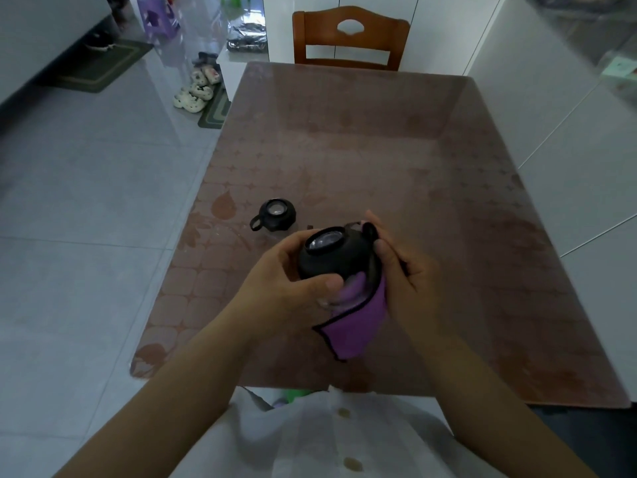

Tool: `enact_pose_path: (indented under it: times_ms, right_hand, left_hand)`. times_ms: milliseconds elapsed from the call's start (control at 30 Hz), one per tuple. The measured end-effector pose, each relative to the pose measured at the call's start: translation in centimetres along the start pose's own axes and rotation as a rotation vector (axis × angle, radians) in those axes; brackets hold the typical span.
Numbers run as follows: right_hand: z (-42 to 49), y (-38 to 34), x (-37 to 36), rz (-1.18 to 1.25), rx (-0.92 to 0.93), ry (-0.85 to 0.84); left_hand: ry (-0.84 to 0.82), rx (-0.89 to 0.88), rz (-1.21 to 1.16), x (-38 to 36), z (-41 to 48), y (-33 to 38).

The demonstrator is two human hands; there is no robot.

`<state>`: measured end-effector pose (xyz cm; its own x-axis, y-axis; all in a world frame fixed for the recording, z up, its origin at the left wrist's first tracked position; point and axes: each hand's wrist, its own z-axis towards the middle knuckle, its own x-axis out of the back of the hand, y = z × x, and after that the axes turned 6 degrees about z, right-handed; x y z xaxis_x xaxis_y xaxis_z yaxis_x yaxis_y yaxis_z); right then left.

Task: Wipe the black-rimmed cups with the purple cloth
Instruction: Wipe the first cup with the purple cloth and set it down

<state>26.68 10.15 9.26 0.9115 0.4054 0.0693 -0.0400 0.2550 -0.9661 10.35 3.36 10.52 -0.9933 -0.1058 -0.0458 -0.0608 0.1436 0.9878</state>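
I hold one black-rimmed cup (336, 258) above the near half of the table, tilted so its mouth faces up toward me. My left hand (293, 288) grips its left and lower side. My right hand (403, 270) presses the purple cloth (355, 326) against the cup's right side; a black-edged corner of the cloth hangs down below the cup. A second black-rimmed cup (275, 213) with a small loop handle stands on the table just beyond and to the left, untouched.
The brown patterned table (396, 160) stretches ahead. A wooden chair (350, 37) stands at its far end. White cabinets run along the right. Shoes (198, 88) and a mat lie on the tiled floor at the left.
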Motion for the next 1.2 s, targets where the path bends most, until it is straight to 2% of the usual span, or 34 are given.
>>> enact_pose_path:
  times_ms: [167,333,400,500,567,700,967,1100,1200]
  right_hand:
    - [-0.5,0.4,1.0,-0.115,0.011,0.086]
    - [0.8,-2.1,2.2,-0.023,-0.015,0.233]
    - [1.0,-3.2,1.6,-0.043,0.024,0.147]
    - [1.0,-3.0,-0.4,-0.107,0.127,-0.082]
    - [0.8,-2.0,-1.3,-0.120,0.115,-0.129]
    - [0.6,-1.4,-1.3,0.058,-0.027,-0.094]
    - [0.5,0.0,0.6,0.013,-0.081,-0.013]
    - [0.5,-0.4,0.2,0.096,-0.066,0.062]
    - [0.5,-0.5,0.0,0.133,-0.076,0.141]
  left_hand:
    - [-0.036,0.027,-0.024,0.7,0.3,-0.3]
    - [0.014,0.057,-0.044,1.3,0.8,-1.2]
    - [0.007,0.058,-0.050,1.3,0.9,-1.3]
    - [-0.015,0.051,-0.071,1.1,1.0,-1.4]
    - [-0.024,0.061,-0.100,0.9,1.0,-1.4]
    - [-0.064,0.096,-0.164,0.7,0.9,-1.9]
    - [-0.043,0.142,-0.202,0.5,0.5,-2.0]
    - [0.023,0.143,-0.232,1.0,0.7,-1.7]
    - [0.040,0.179,-0.151,1.0,0.8,-1.5]
